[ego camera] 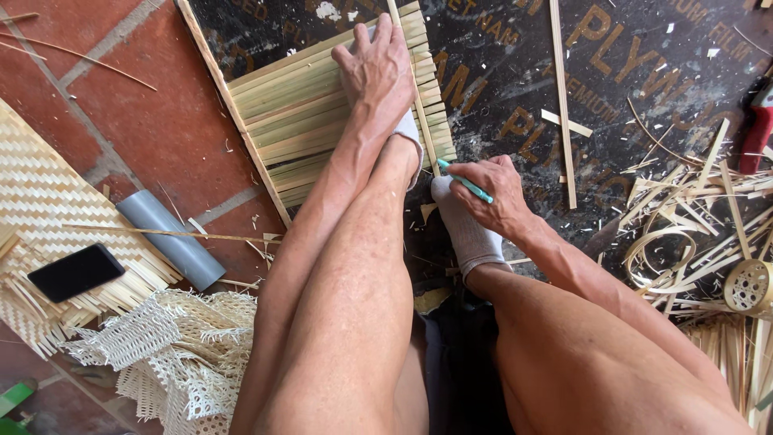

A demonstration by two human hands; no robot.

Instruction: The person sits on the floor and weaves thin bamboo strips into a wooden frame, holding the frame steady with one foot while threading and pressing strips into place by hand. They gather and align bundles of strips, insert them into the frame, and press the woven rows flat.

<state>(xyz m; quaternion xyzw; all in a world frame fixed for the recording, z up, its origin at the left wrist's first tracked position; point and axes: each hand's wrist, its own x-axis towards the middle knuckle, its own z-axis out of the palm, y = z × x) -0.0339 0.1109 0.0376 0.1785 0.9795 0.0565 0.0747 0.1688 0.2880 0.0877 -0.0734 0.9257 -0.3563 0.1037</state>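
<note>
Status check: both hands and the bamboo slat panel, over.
Left hand flat on bamboo slat panel, pressing. Right hand grips teal pen at panel's near edge. Socked feet beside it.

I see left hand on slat panel | pen in right hand | phone on woven mat far left

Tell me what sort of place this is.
Likely a floor-level bamboo weaving workshop: the left hand presses a mat of bamboo strips, a woven mat lies beside it, and cut slivers litter the floor.
</note>
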